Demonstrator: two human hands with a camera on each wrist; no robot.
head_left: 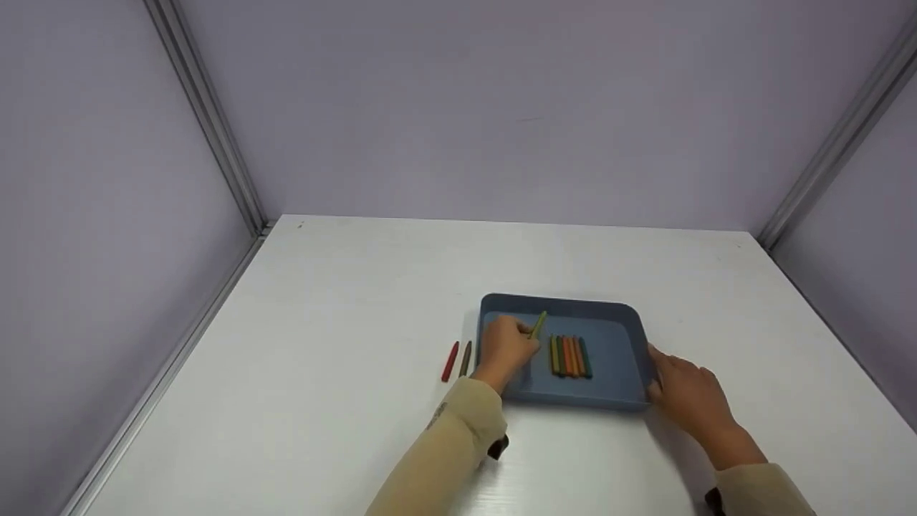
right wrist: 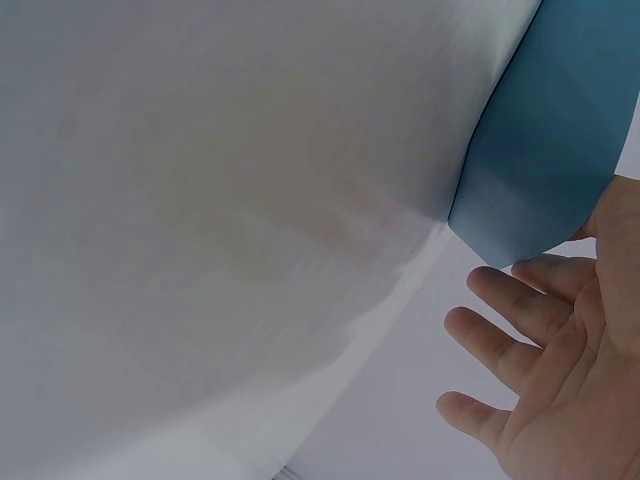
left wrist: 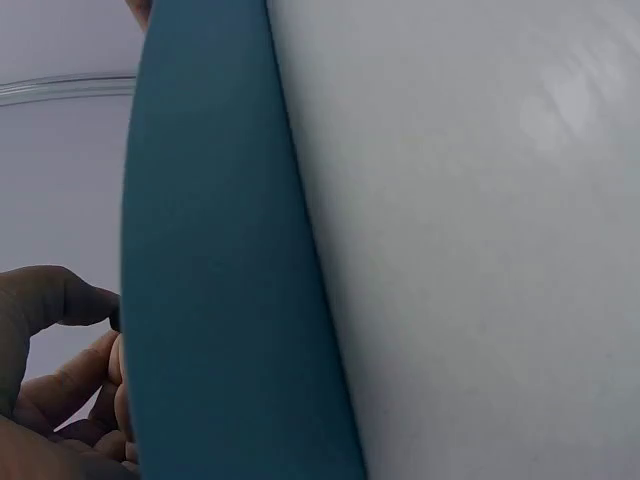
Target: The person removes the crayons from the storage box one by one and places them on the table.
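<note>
The left hand [head_left: 507, 349] pinches a green crayon [head_left: 538, 325] over the blue tray [head_left: 616, 337], beside a row of crayons [head_left: 570, 356]. The right hand [head_left: 686, 393], its fingers relaxed, touches the tray's right wall on the white table [head_left: 344, 301].

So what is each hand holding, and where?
The left hand pinches a yellow-green crayon by its lower end; the right hand rests open against the blue plastic tray.

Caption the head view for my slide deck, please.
Left hand holds a green crayon over a blue tray; right hand steadies its edge.
</note>
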